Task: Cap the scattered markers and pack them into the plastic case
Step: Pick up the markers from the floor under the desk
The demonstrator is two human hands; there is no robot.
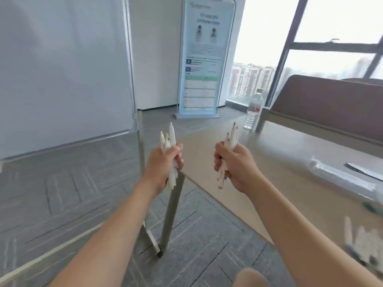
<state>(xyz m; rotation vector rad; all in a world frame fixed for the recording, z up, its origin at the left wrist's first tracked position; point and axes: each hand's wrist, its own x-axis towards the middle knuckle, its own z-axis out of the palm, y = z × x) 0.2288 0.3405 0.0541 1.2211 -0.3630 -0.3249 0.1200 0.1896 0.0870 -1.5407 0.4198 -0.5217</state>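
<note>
From the head view, our left hand (163, 162) clenches one bundle of uncapped markers (169, 141) off the table's (269, 146) left corner, over the floor; our right hand (232, 162) grips another bundle (232, 137) above that corner. A loosened fist could drop pens or smear ink. Blur hides the plastic case (342, 177) by the right edge, and any caps.

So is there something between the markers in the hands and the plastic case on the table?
Nothing visible blocks the way. The left hand and right hand each grip a bunch of markers above the table's corner. The clear, blurred shape to the right looks like the case; only bare tabletop lies between.
</note>
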